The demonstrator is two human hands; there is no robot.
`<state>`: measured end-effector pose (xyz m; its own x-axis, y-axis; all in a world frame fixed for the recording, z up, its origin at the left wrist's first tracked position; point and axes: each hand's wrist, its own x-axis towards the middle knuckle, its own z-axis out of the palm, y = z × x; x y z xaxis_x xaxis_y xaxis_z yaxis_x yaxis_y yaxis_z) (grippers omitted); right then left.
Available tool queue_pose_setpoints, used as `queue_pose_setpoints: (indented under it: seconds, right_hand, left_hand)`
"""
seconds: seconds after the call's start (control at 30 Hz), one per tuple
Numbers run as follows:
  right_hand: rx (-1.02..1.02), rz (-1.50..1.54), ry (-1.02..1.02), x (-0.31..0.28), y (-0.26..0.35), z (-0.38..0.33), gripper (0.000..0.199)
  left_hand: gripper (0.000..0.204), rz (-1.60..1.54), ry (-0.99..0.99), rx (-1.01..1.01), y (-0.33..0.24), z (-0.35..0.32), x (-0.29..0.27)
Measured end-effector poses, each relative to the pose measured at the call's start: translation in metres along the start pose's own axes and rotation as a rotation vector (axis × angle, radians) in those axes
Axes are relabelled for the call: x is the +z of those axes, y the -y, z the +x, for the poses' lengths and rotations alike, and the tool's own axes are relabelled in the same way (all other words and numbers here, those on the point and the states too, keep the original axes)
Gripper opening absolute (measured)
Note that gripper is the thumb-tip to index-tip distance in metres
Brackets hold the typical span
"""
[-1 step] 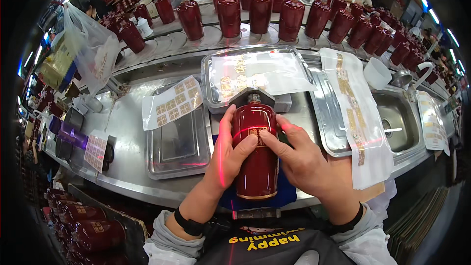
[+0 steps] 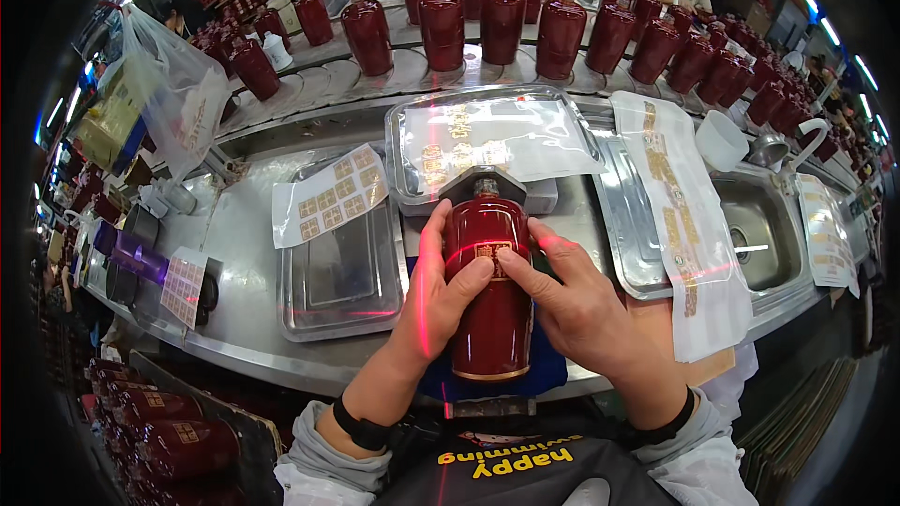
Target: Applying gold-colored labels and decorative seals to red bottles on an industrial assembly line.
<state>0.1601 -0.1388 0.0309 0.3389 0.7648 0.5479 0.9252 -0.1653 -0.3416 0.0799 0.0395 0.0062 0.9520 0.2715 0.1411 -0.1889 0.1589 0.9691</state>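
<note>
A glossy dark red bottle (image 2: 490, 337) lies in front of me with its neck pointing away, over a blue cloth (image 2: 551, 377). My left hand (image 2: 422, 309) is wrapped round its left side, and my right hand (image 2: 581, 309) grips the right side. Both thumbs press on a small square gold-edged label (image 2: 493, 248) on the bottle's face, hiding part of it. A dark angular rest (image 2: 511, 186) sits around the bottle's neck. Red laser lines cross the bottle and my left hand.
Sheets of gold labels lie on the left metal tray (image 2: 337, 305), the far tray (image 2: 398, 145) and the right tray (image 2: 626, 248). Beyond, red bottles (image 2: 441, 33) stand on a curved conveyor (image 2: 412, 75). A sink (image 2: 764, 234) and white cup (image 2: 720, 139) are at right.
The bottles standing on the conveyor have shifted slightly to the right. My hands and the bottle between them show no visible movement.
</note>
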Motion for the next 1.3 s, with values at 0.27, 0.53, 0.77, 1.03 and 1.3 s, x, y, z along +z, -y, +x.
queue_pose_setpoints:
  seconds: [0.27, 0.53, 0.77, 1.03, 1.3]
  right_hand:
    - [0.016, 0.003, 0.001, 0.000, 0.002, 0.001, 0.064]
    - [0.055, 0.073, -0.023, 0.002, 0.002, 0.000, 0.067]
    - [0.046, 0.044, 0.000, 0.003, 0.000, -0.001, 0.069]
    - [0.028, 0.021, -0.012, 0.002, 0.002, 0.000, 0.068]
    - [0.037, 0.035, -0.008, 0.001, 0.003, -0.002, 0.066]
  left_hand:
    - [0.090, -0.040, -0.016, -0.003, -0.002, -0.002, 0.002]
    - [0.077, -0.166, 0.015, -0.002, 0.001, -0.001, -0.008]
    - [0.086, -0.137, 0.032, -0.051, -0.003, 0.004, -0.003]
    - [0.092, -0.167, 0.016, -0.091, -0.003, 0.003, -0.003]
    - [0.092, -0.147, 0.021, -0.075, -0.005, 0.003, -0.002]
